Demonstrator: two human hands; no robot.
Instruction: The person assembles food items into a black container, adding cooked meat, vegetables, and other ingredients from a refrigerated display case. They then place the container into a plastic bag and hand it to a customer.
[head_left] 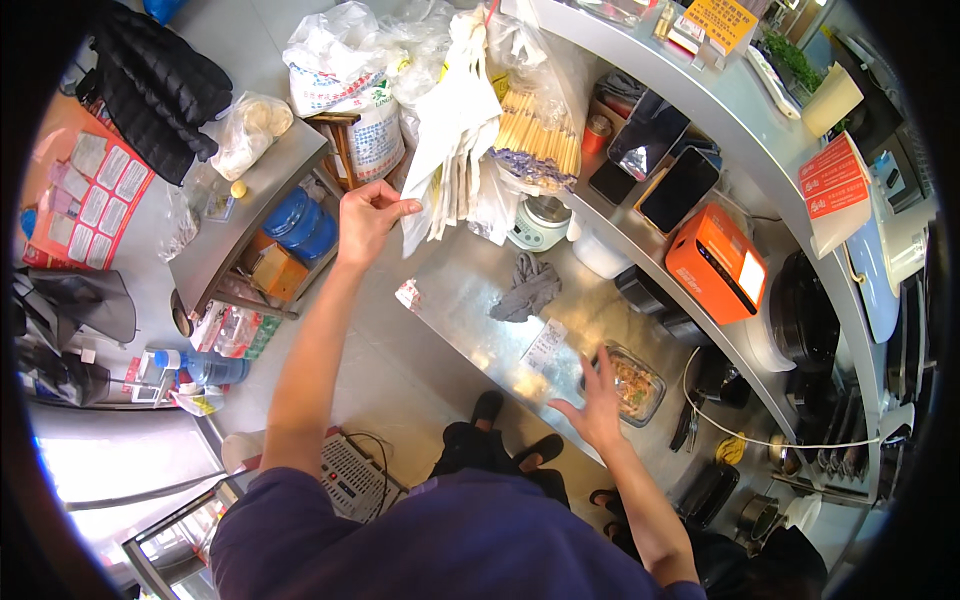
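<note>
wht bags | hanging bunch, creased | clr food tray | filled, flat on steel ctr

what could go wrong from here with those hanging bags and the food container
The left hand pinches the edge of the hanging white bags, so a tug might bring several down at once. The right hand, fingers spread beside the food container, could bump it.

glossy metal counter; matt cloth rag; plastic container
</note>
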